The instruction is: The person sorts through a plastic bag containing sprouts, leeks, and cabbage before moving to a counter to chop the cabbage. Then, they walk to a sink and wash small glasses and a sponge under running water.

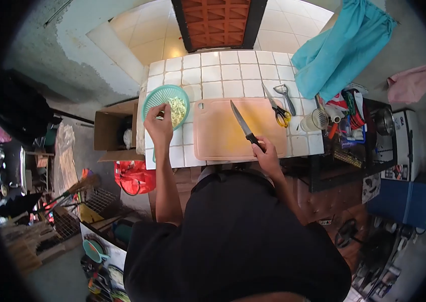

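My right hand (266,151) is wrapped round the black handle of a knife (242,122), whose blade points up and left over the pink cutting board (208,146). Over the near side of a turquoise colander (151,99) is my left hand (159,121), its fingers curled together in a pinch; whatever they hold is hidden or too small to name. Pale green shredded vegetable (177,108) lies in the colander. Yellowish stains mark the board's surface.
Scissors with yellow-black handles (282,117) and a peeler (286,95) lie right of the board on the white tiled table (218,75). A glass jar (315,121) stands at the right edge. A turquoise cloth (341,50) hangs at the back right corner. An open cardboard box (109,128) is left.
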Demonstrator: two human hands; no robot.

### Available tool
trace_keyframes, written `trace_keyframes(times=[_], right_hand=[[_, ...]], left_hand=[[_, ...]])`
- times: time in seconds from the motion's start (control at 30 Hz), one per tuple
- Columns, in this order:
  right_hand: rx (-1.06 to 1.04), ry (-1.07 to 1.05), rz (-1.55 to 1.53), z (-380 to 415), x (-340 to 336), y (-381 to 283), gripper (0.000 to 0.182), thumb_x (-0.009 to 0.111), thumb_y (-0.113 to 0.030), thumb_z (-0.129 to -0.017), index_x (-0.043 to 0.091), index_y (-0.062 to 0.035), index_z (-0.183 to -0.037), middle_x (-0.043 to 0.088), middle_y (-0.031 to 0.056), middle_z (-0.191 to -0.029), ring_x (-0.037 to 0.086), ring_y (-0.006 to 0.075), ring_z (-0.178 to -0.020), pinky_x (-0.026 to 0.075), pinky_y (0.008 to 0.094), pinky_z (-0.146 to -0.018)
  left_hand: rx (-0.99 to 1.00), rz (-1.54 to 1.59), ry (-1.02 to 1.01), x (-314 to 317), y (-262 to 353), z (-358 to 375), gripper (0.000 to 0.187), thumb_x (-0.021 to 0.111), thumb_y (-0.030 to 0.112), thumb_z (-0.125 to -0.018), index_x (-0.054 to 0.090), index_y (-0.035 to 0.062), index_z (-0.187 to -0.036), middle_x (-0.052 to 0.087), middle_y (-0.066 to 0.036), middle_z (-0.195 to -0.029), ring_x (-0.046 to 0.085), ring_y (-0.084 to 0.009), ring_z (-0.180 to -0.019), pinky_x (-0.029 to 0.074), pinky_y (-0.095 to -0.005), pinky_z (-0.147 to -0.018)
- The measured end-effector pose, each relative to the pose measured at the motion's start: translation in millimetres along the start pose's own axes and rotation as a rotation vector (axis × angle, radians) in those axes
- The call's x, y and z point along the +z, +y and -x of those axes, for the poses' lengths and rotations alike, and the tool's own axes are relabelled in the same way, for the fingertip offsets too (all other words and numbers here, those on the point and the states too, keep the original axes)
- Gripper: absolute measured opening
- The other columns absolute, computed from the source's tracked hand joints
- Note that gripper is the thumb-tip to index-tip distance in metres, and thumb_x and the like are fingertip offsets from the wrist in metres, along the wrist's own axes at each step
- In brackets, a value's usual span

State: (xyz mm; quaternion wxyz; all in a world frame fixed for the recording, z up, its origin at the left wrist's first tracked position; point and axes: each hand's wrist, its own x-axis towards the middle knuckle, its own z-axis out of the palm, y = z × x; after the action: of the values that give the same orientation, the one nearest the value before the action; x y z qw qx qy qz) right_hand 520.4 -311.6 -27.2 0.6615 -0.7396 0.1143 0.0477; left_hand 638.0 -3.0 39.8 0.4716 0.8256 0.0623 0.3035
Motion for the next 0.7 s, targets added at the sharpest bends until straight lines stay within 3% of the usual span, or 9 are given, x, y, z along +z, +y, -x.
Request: trace_keyframes(times=[0.2, 0.27, 0.5, 0.57, 0.6, 0.67, 0.7], right_hand=[[-0.022, -0.080, 0.124, -11.3, -28.2, 10.3, 0.027, 0.061, -0.012, -0.088, 0.055, 0.0000, -0.112, 0.057, 0.0034, -0.067, 0.052, 0.0102, -0.060, 0.041, 0.0281, -0.056], [-0.051, -0.119, 0.132, -14.8, -33.6, 13.8, 0.029, 0.061, -0.013, -0.088, 0.055, 0.0002, -0.113, 0.057, 0.0039, -0.067, 0.053, 0.0115, -0.060, 0.041, 0.0293, -0.057], [-0.091, -0.183, 0.176, -25.3, -40.9, 23.8, 0.030, 0.061, -0.014, -0.087, 0.056, -0.0002, -0.113, 0.057, 0.0054, -0.067, 0.053, 0.0126, -0.060, 0.041, 0.0303, -0.057], [-0.081, -0.213, 0.187, -27.8, -42.8, 25.6, 0.030, 0.062, -0.015, -0.087, 0.056, -0.0011, -0.112, 0.057, 0.0062, -0.067, 0.053, 0.0130, -0.060, 0.041, 0.0310, -0.057], [-0.087, -0.217, 0.186, -29.2, -42.7, 26.3, 0.030, 0.062, -0.015, -0.087, 0.056, -0.0011, -0.112, 0.057, 0.0062, -0.067, 0.053, 0.0130, -0.060, 0.041, 0.0310, -0.057], [-0.122, -0.194, 0.187, -30.0, -41.6, 22.2, 0.031, 0.063, -0.018, -0.086, 0.057, -0.0021, -0.112, 0.056, 0.0071, -0.066, 0.052, 0.0149, -0.059, 0.041, 0.0318, -0.057], [-0.130, -0.196, 0.185, -29.7, -42.5, 17.2, 0.031, 0.063, -0.018, -0.086, 0.057, -0.0021, -0.112, 0.056, 0.0071, -0.066, 0.052, 0.0149, -0.059, 0.041, 0.0318, -0.057]], left_hand=[[-0.271, 0.189, -0.086, 21.1, 11.5, 35.7, 0.014, 0.070, 0.007, -0.081, 0.069, -0.0055, -0.088, 0.067, -0.005, -0.073, 0.059, -0.0101, -0.061, 0.048, -0.0246, -0.057], [-0.448, 0.313, -0.086, 19.3, 25.0, 39.8, 0.016, 0.070, 0.007, -0.081, 0.068, -0.0056, -0.090, 0.066, -0.005, -0.073, 0.059, -0.0093, -0.062, 0.048, -0.0242, -0.059], [-0.408, 0.301, 0.066, 14.0, 3.1, 38.0, 0.017, 0.070, 0.010, -0.081, 0.069, -0.0051, -0.090, 0.065, -0.004, -0.071, 0.059, -0.0090, -0.062, 0.047, -0.0237, -0.057], [-0.278, -0.004, 0.079, 8.9, -1.6, 31.1, 0.018, 0.070, 0.009, -0.078, 0.070, -0.0019, -0.093, 0.066, -0.006, -0.069, 0.060, -0.0109, -0.061, 0.047, -0.0257, -0.058], [-0.274, -0.006, 0.085, 5.7, -4.8, 25.8, 0.018, 0.070, 0.009, -0.078, 0.070, -0.0019, -0.093, 0.066, -0.006, -0.069, 0.060, -0.0109, -0.061, 0.047, -0.0257, -0.058], [-0.252, -0.285, -0.045, -0.1, -8.3, 16.3, 0.019, 0.068, 0.011, -0.078, 0.071, 0.0021, -0.094, 0.067, -0.011, -0.070, 0.062, -0.0163, -0.059, 0.049, -0.0299, -0.060], [-0.256, -0.349, -0.099, -1.2, -7.8, 14.5, 0.024, 0.065, 0.015, -0.079, 0.070, 0.0045, -0.100, 0.068, -0.015, -0.076, 0.065, -0.0238, -0.066, 0.050, -0.0350, -0.065]])
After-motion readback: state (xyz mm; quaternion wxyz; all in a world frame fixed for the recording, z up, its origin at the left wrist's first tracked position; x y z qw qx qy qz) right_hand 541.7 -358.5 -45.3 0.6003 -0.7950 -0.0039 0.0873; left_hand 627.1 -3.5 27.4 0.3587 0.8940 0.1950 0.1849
